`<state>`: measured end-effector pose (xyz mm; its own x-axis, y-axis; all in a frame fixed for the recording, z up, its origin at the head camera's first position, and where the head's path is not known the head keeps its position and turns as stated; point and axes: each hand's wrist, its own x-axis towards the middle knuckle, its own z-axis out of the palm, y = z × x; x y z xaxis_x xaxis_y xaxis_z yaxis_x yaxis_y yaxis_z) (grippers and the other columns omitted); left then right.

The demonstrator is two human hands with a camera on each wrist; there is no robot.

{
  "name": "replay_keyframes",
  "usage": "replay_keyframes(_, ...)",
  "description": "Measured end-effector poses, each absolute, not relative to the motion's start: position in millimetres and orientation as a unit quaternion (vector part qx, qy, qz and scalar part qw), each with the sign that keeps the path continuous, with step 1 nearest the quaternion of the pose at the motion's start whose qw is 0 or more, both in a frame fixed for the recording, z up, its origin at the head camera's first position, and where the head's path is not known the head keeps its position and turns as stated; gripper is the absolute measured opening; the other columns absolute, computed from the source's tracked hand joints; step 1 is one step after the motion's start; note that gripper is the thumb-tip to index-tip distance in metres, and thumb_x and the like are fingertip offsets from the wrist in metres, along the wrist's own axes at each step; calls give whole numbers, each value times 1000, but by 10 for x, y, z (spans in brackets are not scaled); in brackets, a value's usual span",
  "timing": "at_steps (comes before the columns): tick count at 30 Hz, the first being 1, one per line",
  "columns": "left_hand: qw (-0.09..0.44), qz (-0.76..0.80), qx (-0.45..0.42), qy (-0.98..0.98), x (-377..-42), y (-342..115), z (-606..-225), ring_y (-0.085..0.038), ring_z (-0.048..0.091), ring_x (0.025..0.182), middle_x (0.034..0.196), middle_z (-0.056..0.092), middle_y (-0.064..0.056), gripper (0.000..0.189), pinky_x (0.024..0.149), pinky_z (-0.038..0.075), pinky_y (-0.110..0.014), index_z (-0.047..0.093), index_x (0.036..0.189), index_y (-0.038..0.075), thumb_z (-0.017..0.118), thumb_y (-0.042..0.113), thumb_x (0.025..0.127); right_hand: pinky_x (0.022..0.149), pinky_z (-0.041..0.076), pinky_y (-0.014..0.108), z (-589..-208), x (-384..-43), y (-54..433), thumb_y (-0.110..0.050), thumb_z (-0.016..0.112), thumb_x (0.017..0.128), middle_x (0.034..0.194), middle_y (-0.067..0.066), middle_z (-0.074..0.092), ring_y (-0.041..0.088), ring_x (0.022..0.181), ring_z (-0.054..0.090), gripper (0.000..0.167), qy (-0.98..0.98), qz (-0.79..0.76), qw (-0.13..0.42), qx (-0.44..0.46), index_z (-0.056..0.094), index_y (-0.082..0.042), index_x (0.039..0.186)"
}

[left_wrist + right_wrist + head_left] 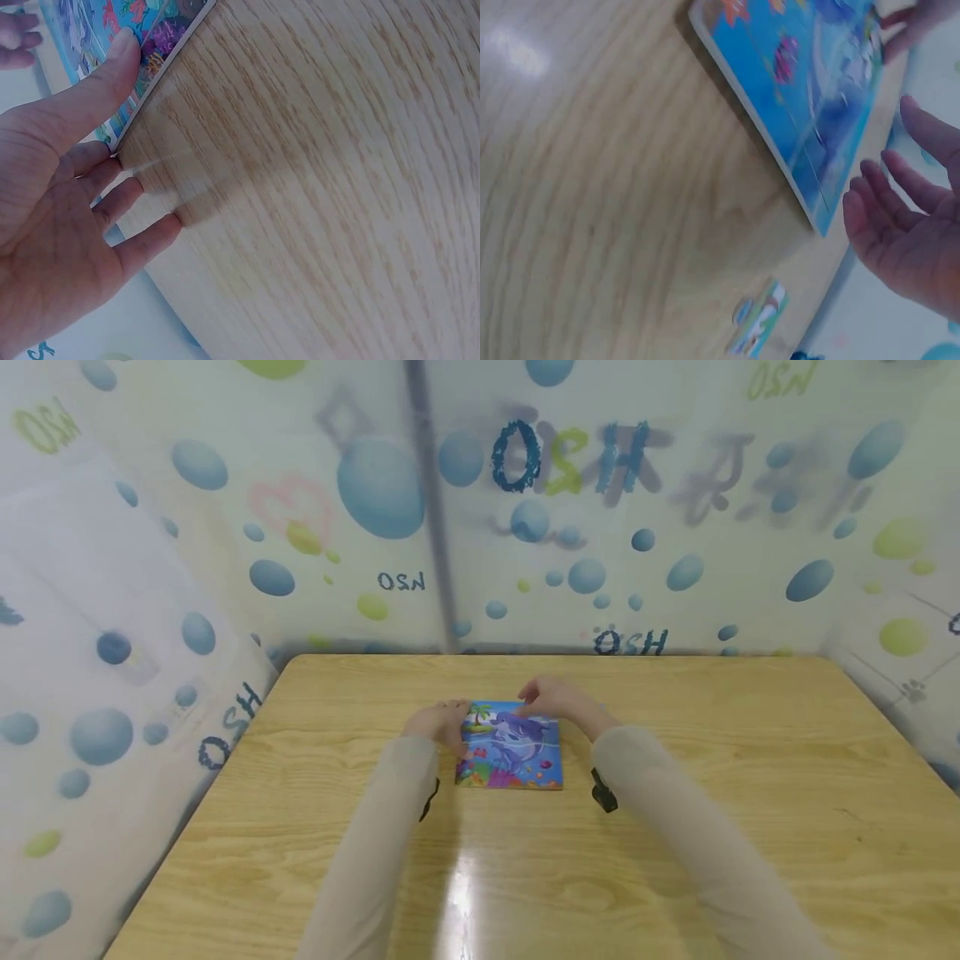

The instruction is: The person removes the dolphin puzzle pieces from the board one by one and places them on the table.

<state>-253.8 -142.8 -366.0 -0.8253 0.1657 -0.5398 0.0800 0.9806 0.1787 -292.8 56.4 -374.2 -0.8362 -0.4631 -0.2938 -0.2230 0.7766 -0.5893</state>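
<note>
Sleeves nearest; my left hand [441, 724] flat, thumb pressing dolphin puzzle [511, 746] edge; right hand [553, 700] relaxed above it, grasping nothing; loose puzzle piece [757, 318] nearby.

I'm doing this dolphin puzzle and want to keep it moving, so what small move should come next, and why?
Probably reach the right hand to the loose piece lying on the table apart from the puzzle. That hand hangs open and holds nothing, while the left hand already steadies the puzzle's edge with its thumb.
</note>
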Motion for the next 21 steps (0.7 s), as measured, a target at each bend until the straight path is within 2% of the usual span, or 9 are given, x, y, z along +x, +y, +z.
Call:
replay_keyframes(3, 288, 79, 70, 952, -2557, -1428, -3673, -30, 12, 142, 154, 13, -8, 92, 114, 18, -48, 13, 148, 11, 70, 32, 79, 100, 41, 43, -3805, -2882, 450, -32, 66, 83, 124, 18, 50, 32, 117, 46, 54, 936, -205, 211, -195, 50, 0, 124)
replay_keyframes(7, 286, 80, 68, 952, -2547, -1439, -3686, -29, 14, 141, 154, 14, -7, 91, 114, 20, -47, 13, 148, 12, 70, 32, 79, 99, 39, 44, -3845, -2848, 342, -35, 68, 81, 122, 15, 43, 32, 117, 40, 54, 947, -151, 209, -190, 49, -4, 120)
replay_keyframes(15, 286, 83, 64, 953, -2535, -1427, -3678, -30, 15, 141, 154, 16, -8, 90, 114, 20, -48, 14, 148, 12, 70, 31, 79, 106, 33, 46, -3833, -2869, 291, -30, 72, 78, 129, 18, 40, 35, 124, 34, 58, 948, -169, 220, -154, 46, -3, 122)
replay_keyframes(18, 286, 72, 71, 953, -2544, -1423, -3673, -29, 18, 140, 153, 18, -8, 90, 113, 23, -46, 14, 147, 12, 70, 31, 80, 107, 33, 45, -3852, -2897, 298, -28, 72, 77, 128, 18, 43, 35, 125, 35, 58, 947, -187, 211, -154, 46, -1, 121)
replay_keyframes(21, 287, 63, 75, 953, -2554, -1420, -3685, -29, 19, 140, 153, 19, -9, 90, 113, 24, -46, 14, 147, 11, 69, 33, 80, 104, 37, 43, -3889, -2917, 314, -26, 73, 77, 124, 16, 48, 34, 121, 41, 55, 945, -205, 195, -163, 47, -1, 120)
